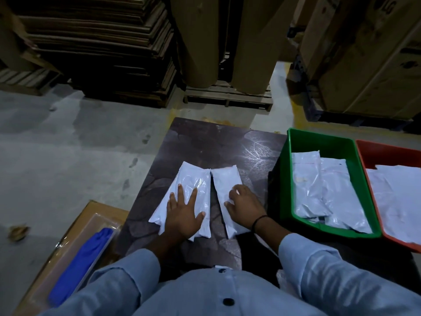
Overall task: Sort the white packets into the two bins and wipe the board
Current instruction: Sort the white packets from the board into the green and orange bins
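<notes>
You stand in a dim storeroom with a grey concrete floor (68, 144), a stack of flattened cardboard (102, 42) at the far left, two big brown paper rolls (200, 42) upright on a wooden pallet (227, 94), and large cartons (364, 53) at the far right. In front of you lies the dark patterned board (205, 142), and on its near half two white packets sit side by side, almost touching at their far ends. Your left hand (184, 215) lies flat on the left packet (193, 181), fingers straight and spread, holding nothing; a second white edge pokes out from under that packet at the near left. Your right hand (243, 206) rests on the right packet (224, 176) with its fingers curled down and the thumb at the packet's left edge, pinching the plastic. A black band (259, 221) circles that wrist. Just right of the board stands the green bin (287, 179), holding several white packets (319, 190) laid lengthwise. Touching its right side is the red bin (364, 160), with at least one flat white packet (398, 197) inside; its right part runs out of view. At the near left, beside the board, a folded blue cloth (79, 265) lies in a clear tray (100, 217) on a brown box.
</notes>
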Demonstrator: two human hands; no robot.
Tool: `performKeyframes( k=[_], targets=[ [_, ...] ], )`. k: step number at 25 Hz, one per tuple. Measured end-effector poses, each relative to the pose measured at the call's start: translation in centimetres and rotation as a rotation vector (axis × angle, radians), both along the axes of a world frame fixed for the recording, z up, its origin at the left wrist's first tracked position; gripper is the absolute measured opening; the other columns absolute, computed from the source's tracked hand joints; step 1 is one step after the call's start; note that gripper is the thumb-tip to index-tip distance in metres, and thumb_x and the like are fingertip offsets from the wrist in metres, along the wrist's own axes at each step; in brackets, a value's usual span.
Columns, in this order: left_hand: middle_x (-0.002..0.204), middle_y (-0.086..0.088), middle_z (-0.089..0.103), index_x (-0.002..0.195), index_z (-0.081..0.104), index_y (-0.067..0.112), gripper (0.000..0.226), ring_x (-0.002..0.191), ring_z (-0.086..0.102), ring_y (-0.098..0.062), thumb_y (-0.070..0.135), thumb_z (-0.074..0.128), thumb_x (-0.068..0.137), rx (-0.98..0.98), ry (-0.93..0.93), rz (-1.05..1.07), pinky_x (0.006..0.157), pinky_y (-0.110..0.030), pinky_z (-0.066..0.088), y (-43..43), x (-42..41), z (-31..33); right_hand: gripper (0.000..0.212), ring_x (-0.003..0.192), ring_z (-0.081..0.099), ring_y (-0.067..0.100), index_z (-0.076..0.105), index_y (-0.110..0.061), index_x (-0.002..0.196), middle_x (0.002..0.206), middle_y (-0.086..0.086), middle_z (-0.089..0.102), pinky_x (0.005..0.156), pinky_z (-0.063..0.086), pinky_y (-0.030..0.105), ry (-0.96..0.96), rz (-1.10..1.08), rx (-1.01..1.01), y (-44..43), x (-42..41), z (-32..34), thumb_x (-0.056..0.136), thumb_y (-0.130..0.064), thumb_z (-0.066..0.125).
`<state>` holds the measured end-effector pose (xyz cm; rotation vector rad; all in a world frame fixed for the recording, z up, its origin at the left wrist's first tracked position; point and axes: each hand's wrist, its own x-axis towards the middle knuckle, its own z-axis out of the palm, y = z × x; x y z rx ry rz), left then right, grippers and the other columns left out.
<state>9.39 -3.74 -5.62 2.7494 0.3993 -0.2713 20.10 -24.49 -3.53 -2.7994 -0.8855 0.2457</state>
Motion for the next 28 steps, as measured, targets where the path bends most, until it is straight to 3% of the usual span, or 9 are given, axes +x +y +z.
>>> performKeyframes(
  k=[2, 5, 7, 9, 12, 17, 23, 28],
  targets=[
    [0.167, -0.022, 0.006, 0.161, 0.01, 0.034, 0.087, 0.146, 0.025, -0.056, 0.074, 0.023, 0.084, 0.024, -0.053, -0.002, 0.117, -0.062, 0.027, -0.9, -0.4, -0.3, 0.038, 0.105, 0.053, 0.035, 0.052, -0.014, 0.105, 0.116, 0.012, 0.048, 0.086, 0.05, 0.043, -0.04, -0.067, 0.046, -0.7, -0.7, 0.0, 0.088, -0.047, 0.049],
    [0.167, -0.022, 0.011, 0.161, 0.019, 0.033, 0.086, 0.143, 0.031, -0.056, 0.07, 0.039, 0.086, 0.096, -0.063, 0.005, 0.114, -0.063, 0.029, -1.6, -0.6, -0.1, 0.067, 0.129, 0.039, 0.039, 0.041, -0.019, 0.135, 0.144, 0.017, 0.033, 0.101, 0.044, 0.052, 0.044, -0.124, -0.001, -1.0, -1.2, 0.0, 0.085, -0.062, 0.037],
    [0.167, -0.022, 0.008, 0.161, 0.02, 0.033, 0.086, 0.143, 0.029, -0.057, 0.068, 0.042, 0.085, 0.12, -0.07, -0.009, 0.114, -0.064, 0.028, -1.4, -0.5, 0.0, 0.083, 0.143, 0.023, 0.041, 0.023, -0.025, 0.153, 0.161, 0.018, 0.013, 0.112, 0.033, 0.056, 0.138, -0.123, -0.057, -0.7, -1.6, 0.1, 0.085, -0.07, 0.035],
    [0.166, -0.024, 0.012, 0.159, 0.026, 0.032, 0.084, 0.14, 0.033, -0.058, 0.069, 0.042, 0.085, 0.112, -0.084, -0.007, 0.11, -0.065, 0.033, -1.0, -0.4, -0.1, 0.087, 0.147, 0.013, 0.04, 0.009, -0.03, 0.157, 0.165, 0.014, 0.0, 0.117, 0.023, 0.056, 0.169, -0.087, -0.111, -0.5, -2.2, 0.0, 0.087, -0.073, 0.038],
    [0.166, -0.024, 0.013, 0.158, 0.029, 0.032, 0.078, 0.137, 0.037, -0.057, 0.062, 0.051, 0.089, 0.088, -0.081, -0.016, 0.106, -0.064, 0.039, -1.2, -0.2, -0.1, 0.085, 0.147, 0.012, 0.042, 0.001, -0.031, 0.158, 0.165, 0.013, -0.004, 0.118, 0.02, 0.056, 0.149, -0.042, -0.199, -0.6, -2.7, -0.3, 0.091, -0.066, 0.04],
    [0.162, -0.022, 0.028, 0.152, 0.045, 0.03, 0.076, 0.125, 0.05, -0.052, 0.029, 0.076, 0.083, 0.09, -0.086, 0.002, 0.096, -0.061, 0.049, -2.0, 0.2, -0.3, 0.077, 0.143, 0.017, 0.045, 0.005, -0.027, 0.156, 0.164, 0.016, -0.001, 0.113, 0.026, 0.059, 0.165, -0.047, -0.226, -0.5, -2.7, 0.0, 0.093, -0.048, 0.043],
    [0.17, -0.009, 0.002, 0.159, 0.022, 0.037, 0.066, 0.143, 0.027, -0.043, 0.022, 0.047, 0.1, 0.04, -0.12, 0.091, 0.112, -0.053, 0.033, -1.8, 1.9, 2.1, 0.071, 0.14, 0.027, 0.043, 0.014, -0.026, 0.156, 0.162, 0.015, 0.01, 0.112, 0.031, 0.054, 0.13, -0.174, -0.078, -0.3, -1.3, 2.1, 0.094, -0.04, 0.046],
    [0.168, -0.015, 0.012, 0.158, 0.032, 0.031, 0.062, 0.137, 0.035, -0.049, 0.023, 0.05, 0.099, 0.023, -0.247, 0.109, 0.112, -0.056, 0.034, -2.6, 5.0, 5.7, 0.068, 0.135, 0.034, 0.045, 0.022, -0.025, 0.155, 0.16, 0.018, 0.019, 0.109, 0.036, 0.054, -0.006, -0.254, 0.078, 0.5, 2.1, 7.1, 0.092, -0.039, 0.046]
  ],
)
